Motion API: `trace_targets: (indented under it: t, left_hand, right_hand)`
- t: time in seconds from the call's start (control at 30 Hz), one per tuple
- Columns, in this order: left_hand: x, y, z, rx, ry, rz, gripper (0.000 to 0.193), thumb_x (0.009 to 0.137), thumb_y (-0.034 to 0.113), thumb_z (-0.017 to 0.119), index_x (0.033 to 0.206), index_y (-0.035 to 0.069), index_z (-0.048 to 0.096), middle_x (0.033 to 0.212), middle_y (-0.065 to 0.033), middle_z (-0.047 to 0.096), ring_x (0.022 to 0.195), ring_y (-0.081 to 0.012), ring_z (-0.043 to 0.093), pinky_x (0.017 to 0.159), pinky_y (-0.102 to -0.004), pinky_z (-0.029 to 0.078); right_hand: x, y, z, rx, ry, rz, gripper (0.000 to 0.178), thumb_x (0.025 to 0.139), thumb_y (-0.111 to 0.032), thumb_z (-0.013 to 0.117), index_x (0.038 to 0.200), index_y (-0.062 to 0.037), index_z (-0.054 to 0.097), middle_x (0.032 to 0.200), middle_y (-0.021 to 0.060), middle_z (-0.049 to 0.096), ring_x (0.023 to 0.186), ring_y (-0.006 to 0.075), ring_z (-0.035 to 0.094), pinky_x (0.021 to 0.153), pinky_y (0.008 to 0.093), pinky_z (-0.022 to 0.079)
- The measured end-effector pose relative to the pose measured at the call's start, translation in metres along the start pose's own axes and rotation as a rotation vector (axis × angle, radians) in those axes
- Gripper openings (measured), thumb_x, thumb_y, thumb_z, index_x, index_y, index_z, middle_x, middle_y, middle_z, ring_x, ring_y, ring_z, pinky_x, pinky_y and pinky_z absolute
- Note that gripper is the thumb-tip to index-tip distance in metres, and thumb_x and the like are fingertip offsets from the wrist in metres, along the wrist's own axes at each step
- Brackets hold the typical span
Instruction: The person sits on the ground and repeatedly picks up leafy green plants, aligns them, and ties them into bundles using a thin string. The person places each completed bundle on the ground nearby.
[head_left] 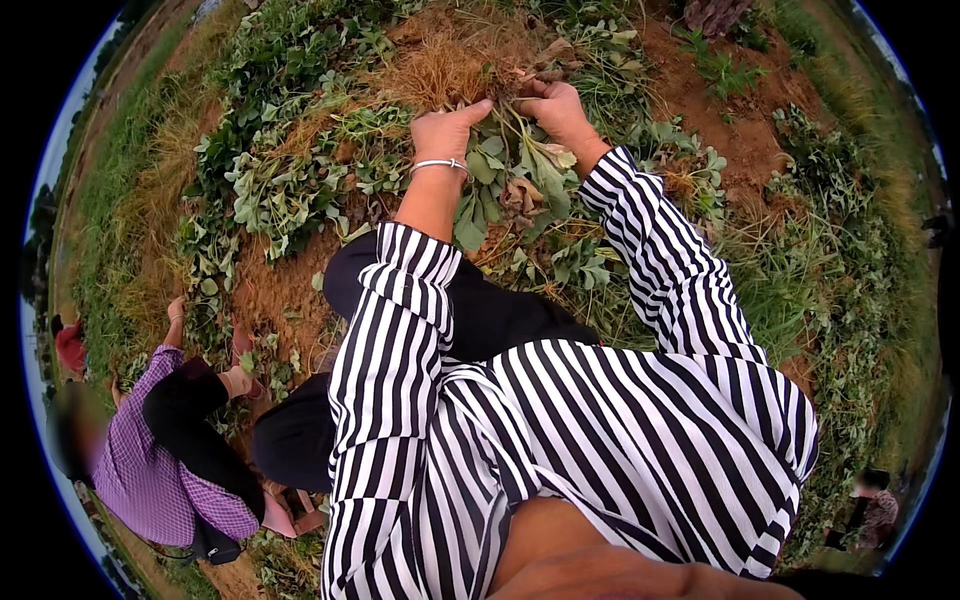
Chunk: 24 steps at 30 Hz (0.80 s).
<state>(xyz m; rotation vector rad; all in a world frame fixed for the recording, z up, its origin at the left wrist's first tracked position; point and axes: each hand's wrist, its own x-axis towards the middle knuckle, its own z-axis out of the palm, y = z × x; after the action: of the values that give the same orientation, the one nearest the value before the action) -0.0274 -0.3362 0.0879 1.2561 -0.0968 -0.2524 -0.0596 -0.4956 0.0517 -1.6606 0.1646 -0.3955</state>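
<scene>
My left hand (446, 133) and my right hand (562, 112) are close together at the top middle, a short gap between them. Both are closed on an uprooted leafy plant (487, 185), gripping it where the stems meet the base. Its broad green leaves hang down between my wrists, with a withered brown leaf (522, 197) among them. Beyond my fingers spreads a tangle of thin brown roots (440, 72). Small brown lumps (548, 62) show beside my right fingertips, too unclear to name. My fingertips are partly hidden by the roots and stems.
Cut or wilted leafy plants (280, 190) cover the ground to the left. Reddish bare soil (735, 145) shows at the right, with tall grass along both sides. A person in a purple checked top (150, 480) crouches at lower left; another person (876, 515) is far off at lower right.
</scene>
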Motion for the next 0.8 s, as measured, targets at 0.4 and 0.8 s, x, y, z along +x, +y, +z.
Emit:
trace_targets:
  t: [0.4, 0.8]
  left_hand:
    - [0.020, -0.044, -0.044, 0.719, -0.128, 0.172, 0.023, 0.061, 0.007, 0.075, 0.072, -0.007, 0.061, 0.067, -0.0029, 0.060, 0.058, -0.0118, 0.054, 0.057, -0.0253, 0.044]
    - [0.006, -0.046, -0.029, 0.413, -0.091, -0.088, 0.029, 0.058, 0.007, 0.075, 0.077, -0.007, 0.058, 0.074, -0.0058, 0.060, 0.063, -0.0139, 0.056, 0.059, -0.0266, 0.044]
  right_hand:
    - [0.004, 0.066, 0.015, -0.283, -0.020, -0.102, 0.036, 0.063, -0.023, 0.067, 0.089, 0.0014, 0.063, 0.080, 0.0201, 0.062, 0.073, 0.0292, 0.061, 0.068, 0.0327, 0.047]
    - [0.007, 0.038, -0.038, -0.928, 0.039, -0.377, 0.028, 0.067, -0.006, 0.052, 0.091, -0.0119, 0.065, 0.081, 0.0126, 0.061, 0.078, 0.0316, 0.057, 0.069, 0.0386, 0.046]
